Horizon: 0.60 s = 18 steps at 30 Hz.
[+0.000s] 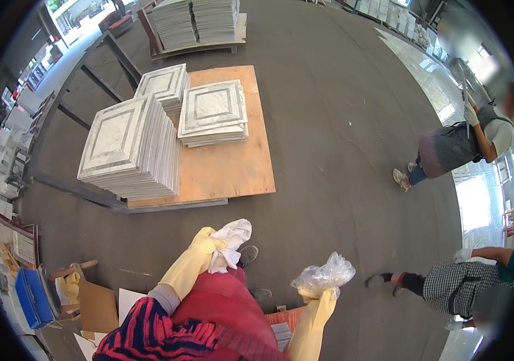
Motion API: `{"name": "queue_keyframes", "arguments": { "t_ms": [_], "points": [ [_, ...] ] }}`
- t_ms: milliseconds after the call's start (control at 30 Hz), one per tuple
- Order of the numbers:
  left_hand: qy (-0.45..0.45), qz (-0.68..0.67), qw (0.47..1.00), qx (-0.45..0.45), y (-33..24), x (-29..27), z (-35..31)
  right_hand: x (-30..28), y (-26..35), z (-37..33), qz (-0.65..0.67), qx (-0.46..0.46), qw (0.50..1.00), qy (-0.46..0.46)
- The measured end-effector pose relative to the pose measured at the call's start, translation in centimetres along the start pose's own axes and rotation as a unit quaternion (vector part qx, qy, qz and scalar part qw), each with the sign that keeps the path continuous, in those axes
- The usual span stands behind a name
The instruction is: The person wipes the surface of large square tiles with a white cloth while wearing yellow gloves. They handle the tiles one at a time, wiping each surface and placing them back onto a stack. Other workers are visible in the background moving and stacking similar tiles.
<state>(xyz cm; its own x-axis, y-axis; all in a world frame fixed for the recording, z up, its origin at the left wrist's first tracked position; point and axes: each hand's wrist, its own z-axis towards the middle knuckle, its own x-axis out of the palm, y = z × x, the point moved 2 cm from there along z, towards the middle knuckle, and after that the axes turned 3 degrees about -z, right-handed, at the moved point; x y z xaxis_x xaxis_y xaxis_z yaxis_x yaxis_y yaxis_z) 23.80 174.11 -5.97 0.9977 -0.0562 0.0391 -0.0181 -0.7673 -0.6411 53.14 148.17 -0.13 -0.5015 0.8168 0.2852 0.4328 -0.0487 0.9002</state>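
My left hand (pixel 209 242), in a yellow rubber glove, is closed around a crumpled white cloth (pixel 230 243) in front of my red apron (pixel 218 301). Out to the right, my right hand (pixel 320 295), gloved the same way, grips a bunched piece of clear plastic wrap (pixel 327 274). Both hands are held above the floor. Ahead of them a wooden pallet (pixel 227 171) carries stacks of square marble tiles with grey inlaid borders: a tall stack (pixel 118 138), a lower stack (pixel 213 108) and another stack (pixel 163 81) behind.
A metal frame (pixel 82 191) stands along the pallet's left side. Farther off is another loaded pallet (pixel 200 51). A cardboard box (pixel 99 307) and a blue crate (pixel 33 298) sit at lower left. On the right are one person (pixel 455 147) and a second person in a checked apron (pixel 455 289).
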Motion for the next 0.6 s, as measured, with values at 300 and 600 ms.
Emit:
{"name": "queue_keyframes", "arguments": {
  "t_ms": [300,600],
  "points": [
    [-0.063,-0.011,0.997,-0.034,0.2,-2.8,7.5,11.8,-4.1,8.6,-0.127,0.206,0.970,0.032],
    [-0.123,-0.103,0.984,-0.073,-5.9,-8.2,10.0,35.8,-8.2,21.0,-0.286,0.257,0.886,0.260]
  ]
}}
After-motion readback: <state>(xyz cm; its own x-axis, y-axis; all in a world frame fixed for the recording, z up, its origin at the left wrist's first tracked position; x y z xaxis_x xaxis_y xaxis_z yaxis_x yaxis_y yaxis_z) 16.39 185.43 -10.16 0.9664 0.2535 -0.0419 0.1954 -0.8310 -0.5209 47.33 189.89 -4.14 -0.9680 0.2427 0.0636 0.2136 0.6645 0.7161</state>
